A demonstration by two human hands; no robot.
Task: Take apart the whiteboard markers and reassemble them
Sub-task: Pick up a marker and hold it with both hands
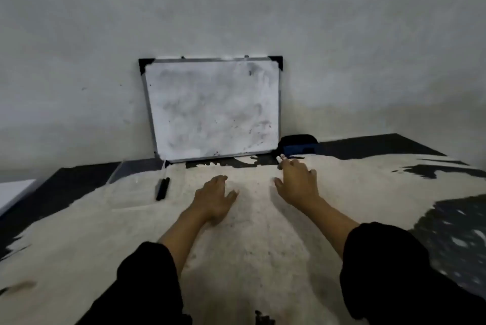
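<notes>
Left hand point(214, 197) flat; right hand point(298, 182) fingertips touching marker point(281, 158).

head cam | faces forward-down | near hands | whiteboard point(213, 109) at far wall

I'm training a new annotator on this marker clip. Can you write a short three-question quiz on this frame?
1. True or false: the whiteboard lies flat on the table.
2. Which hand is nearer the small marker by the board's lower right corner? A) left hand B) right hand
3. Fill in: the two black markers lie to the ____ of the left hand.

Key
1. False; it stands leaning against the wall.
2. B; its fingertips reach to that marker, though a grip cannot be told.
3. Left; they lie side by side on the pale worn table, untouched.
</notes>
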